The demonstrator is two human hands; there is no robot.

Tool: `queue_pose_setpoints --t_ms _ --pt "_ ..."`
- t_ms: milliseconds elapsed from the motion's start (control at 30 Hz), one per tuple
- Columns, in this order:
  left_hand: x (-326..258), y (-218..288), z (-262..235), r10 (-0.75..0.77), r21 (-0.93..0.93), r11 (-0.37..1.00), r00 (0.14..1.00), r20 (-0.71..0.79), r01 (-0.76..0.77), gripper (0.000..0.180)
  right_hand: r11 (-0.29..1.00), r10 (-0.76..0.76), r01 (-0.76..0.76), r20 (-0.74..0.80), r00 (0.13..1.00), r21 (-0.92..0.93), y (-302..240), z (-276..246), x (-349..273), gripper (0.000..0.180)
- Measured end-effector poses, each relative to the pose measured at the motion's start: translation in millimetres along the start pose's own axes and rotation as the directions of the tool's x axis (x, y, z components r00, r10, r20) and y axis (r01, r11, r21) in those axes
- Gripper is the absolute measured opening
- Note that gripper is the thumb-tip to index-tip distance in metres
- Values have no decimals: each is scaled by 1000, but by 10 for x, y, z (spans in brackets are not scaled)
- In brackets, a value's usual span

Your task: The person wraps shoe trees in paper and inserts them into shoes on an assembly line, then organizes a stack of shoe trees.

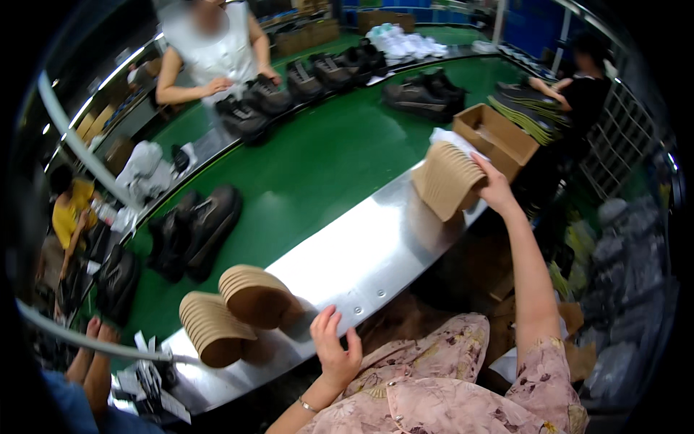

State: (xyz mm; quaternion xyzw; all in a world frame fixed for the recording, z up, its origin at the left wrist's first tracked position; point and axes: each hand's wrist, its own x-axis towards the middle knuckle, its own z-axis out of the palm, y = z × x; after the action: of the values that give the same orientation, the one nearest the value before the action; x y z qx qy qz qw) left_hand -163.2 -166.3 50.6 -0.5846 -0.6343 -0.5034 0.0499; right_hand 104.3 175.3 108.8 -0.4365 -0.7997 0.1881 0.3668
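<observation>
Stack of curved tan pieces — gripped by right hand; left hand — loosely spread, near metal ledge.

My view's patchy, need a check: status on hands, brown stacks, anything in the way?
Left hand empty. Right hand gripping far brown stack. Two more stacks left, on metal ledge. Carton close behind far brown stack, possible obstacle.

Belt: green. Ledge: silver, white sheen. Stack at two o'clock: tan, banded. Paired stacks at eight: tan, banded, browner fronts. Shoes at nine: dark grey, black. Garment at five: pink, floral. Shirt at nine: yellow.
</observation>
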Motion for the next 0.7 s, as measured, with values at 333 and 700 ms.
queue_pose_setpoints --t_ms 333,700 --pt "242 -106 -677 226 339 927 960 -164 -160 44 974 -180 185 44 983 -128 -575 458 -577 43" --pt "1082 -615 -1421 -225 790 596 916 333 -141 51 828 -553 556 276 786 75 -1643 1117 -1086 57"
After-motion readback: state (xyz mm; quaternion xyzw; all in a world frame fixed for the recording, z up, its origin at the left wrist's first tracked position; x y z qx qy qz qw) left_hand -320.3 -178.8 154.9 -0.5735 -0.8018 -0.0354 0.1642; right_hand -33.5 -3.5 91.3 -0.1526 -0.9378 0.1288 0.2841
